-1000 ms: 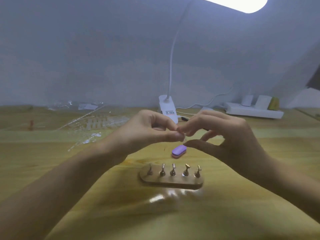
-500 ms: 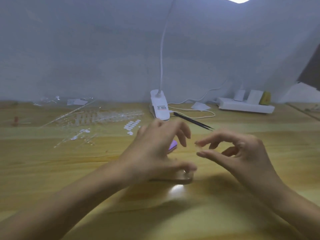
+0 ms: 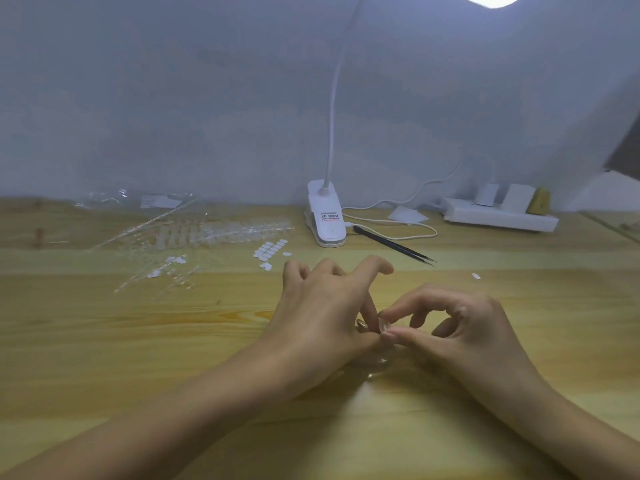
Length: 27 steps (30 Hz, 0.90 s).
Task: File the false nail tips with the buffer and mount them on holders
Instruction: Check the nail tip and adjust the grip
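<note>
"Where was the tip?"

"Pinched between the thumb and forefinger of my right hand (image 3: 460,327): a small clear plastic false nail tip (image 3: 383,323), mid-way across the pale wooden desk (image 3: 138,341), well short of its far edge, just beside a small brass holder peg (image 3: 362,325)."

"And the other hand?"

"My left hand (image 3: 322,306) lay over the peg, outer fingers lifted. Whether it gripped anything, I couldn't tell."

"How would the tip handle?"

"Feather-light, springy and slick, I judged, and easily flicked away. It was best held gently by its side edges."
</note>
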### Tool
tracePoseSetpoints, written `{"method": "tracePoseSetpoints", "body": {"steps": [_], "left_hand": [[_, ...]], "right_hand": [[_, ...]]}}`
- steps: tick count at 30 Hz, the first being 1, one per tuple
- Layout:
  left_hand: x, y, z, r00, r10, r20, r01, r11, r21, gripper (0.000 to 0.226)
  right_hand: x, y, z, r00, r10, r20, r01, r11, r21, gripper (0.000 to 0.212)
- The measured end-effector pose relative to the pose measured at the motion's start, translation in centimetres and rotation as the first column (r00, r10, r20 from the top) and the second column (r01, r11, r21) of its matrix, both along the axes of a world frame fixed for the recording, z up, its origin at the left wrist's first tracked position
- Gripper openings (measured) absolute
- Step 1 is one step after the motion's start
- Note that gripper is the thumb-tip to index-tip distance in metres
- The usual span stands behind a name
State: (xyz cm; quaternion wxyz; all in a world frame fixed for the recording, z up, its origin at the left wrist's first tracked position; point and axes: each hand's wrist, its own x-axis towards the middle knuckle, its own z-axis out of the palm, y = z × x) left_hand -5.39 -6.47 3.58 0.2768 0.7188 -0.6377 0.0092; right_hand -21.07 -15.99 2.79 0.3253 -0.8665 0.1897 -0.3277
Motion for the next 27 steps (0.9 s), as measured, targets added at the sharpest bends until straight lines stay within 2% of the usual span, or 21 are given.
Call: {"method": "tracePoseSetpoints", "body": {"steps": [13, 15, 17, 19, 27], "left_hand": [[0.3, -0.4, -0.2, 0.999, 0.0, -0.034, 0.001, 1.0, 0.021, 0.065], [0.3, -0.4, -0.2, 0.999, -0.003, -0.052, 0.004, 1.0, 0.022, 0.064], [0.3, -0.3, -0.2, 0.998, -0.007, -0.06, 0.009, 1.0, 0.024, 0.063], [0.3, -0.2, -0.2, 0.999, -0.008, -0.052, 0.009, 1.0, 0.018, 0.063], [0.3, -0.4, -0.4, 1.0, -0.006, -0.014, 0.006, 1.0, 0.004, 0.063]], "right_hand": [[0.0, -0.3, -0.7, 0.997, -0.042, -0.065, 0.035, 0.993, -0.112, 0.012], [0.1, -0.4, -0.7, 0.998, -0.025, -0.057, 0.025, 1.0, -0.006, 0.01], [0.5, -0.3, -0.5, 1.0, 0.03, -0.009, -0.026, 0.969, 0.245, 0.008], [0.8, -0.3, -0.4, 0.999, 0.046, -0.005, -0.04, 0.918, 0.394, 0.018], [1.1, -1.2, -0.6, 0.993, 0.072, -0.096, -0.019, 0.884, 0.467, 0.018]]}}
